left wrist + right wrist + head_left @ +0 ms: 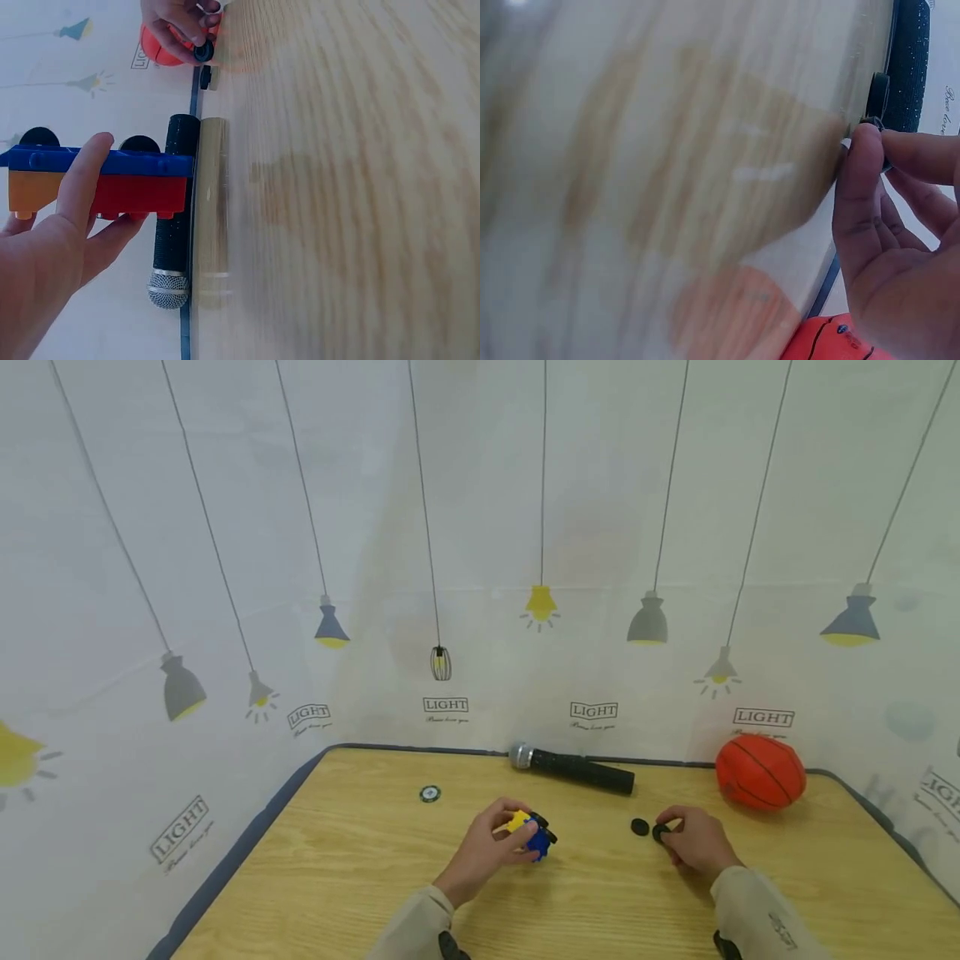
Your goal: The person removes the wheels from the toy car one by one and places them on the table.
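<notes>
Sleeves (765, 917): pale pair, entering at the bottom edge, one to each arm.
Left hand (486, 847): thumb and fingers closed about the toy car, which appears lifted off the tabletop (337, 877).
Toy car (538, 843): blue base, yellow and red blocks; in the left hand, well left of the right hand. Wheel side turned towards the right hand; long axis roughly crosswise to the microphone in the left wrist view. Two black wheels show on it.
Right hand (699, 843): narrow pinch, holding one loose wheel (660, 832) by the fingertips.
Second loose wheel (640, 827): on the tabletop, just left of the pinched one; right hand much the nearer.
Microphone (581, 771): lying near the far edge, mesh head to the left.
Chip (430, 793): round, flat, beyond and left of the left hand.
Ball (759, 772): red, beyond and right of the right hand.
Containers: none seen.
</notes>
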A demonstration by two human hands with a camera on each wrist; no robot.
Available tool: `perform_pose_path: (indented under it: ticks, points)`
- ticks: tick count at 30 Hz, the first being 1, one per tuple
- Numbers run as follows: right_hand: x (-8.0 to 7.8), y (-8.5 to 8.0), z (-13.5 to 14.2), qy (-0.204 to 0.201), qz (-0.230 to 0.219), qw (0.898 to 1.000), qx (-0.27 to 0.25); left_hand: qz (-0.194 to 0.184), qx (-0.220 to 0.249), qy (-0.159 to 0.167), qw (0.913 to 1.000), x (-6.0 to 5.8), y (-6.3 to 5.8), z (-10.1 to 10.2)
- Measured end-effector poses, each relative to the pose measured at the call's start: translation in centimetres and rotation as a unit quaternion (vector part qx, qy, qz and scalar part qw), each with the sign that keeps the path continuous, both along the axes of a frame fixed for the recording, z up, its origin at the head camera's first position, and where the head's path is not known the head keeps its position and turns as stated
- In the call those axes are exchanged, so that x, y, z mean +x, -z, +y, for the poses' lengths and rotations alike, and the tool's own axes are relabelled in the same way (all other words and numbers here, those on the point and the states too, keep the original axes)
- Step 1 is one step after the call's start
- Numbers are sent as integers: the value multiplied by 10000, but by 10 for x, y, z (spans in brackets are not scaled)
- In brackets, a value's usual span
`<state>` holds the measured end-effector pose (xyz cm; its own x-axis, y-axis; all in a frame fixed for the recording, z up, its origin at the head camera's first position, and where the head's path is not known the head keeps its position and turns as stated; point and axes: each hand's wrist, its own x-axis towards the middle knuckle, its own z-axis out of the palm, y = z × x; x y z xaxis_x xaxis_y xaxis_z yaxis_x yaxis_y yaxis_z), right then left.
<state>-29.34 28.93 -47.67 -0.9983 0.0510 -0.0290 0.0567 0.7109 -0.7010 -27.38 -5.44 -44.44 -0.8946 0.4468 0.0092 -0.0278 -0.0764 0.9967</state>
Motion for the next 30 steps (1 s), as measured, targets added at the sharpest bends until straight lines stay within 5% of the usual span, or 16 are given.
perform_pose_path:
  ticks: [8, 30]
  points:
    - [-4, 2, -1, 92, 109, 9993, 331, -478, 227, -141, 9985, 2, 0, 3]
    - [-14, -5, -6, 34, 152, 9926, 1205, -685, 725, -64, 9950, 4, -4, -1]
